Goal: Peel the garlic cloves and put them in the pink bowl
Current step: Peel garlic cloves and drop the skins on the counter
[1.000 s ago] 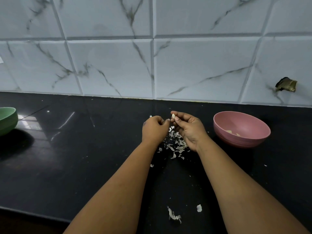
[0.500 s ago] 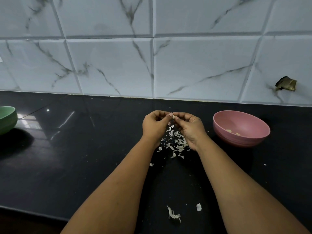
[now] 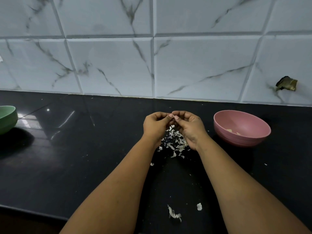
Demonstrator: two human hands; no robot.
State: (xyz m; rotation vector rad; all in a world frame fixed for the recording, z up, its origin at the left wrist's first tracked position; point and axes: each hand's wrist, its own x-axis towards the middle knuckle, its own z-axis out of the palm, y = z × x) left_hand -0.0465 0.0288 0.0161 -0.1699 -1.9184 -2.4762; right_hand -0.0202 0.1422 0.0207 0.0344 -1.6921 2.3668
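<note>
Likely a small, light, slippery garlic clove, hidden, is pinched between curled left hand (image 3: 156,125) and right hand (image 3: 189,127); papery skin best nipped at its tip.

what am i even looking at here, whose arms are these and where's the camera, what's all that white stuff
There is no machine here, only a person working with bare hands. The camera sits on the person's head and looks forward and down, so the two forearms reach in from the bottom edge. There is only this one view.

The left hand and right hand meet fingertip to fingertip above a black counter, both curled as if pinching something small. By the task it should be a garlic clove, but the fingers hide it.

The white stuff is a pile of garlic skins under the hands, with a few stray scraps nearer the counter's front edge. To the right stands the pink bowl, with a few pale pieces inside. A green bowl is cut off at the left edge. Behind is a marbled tile wall.
</note>
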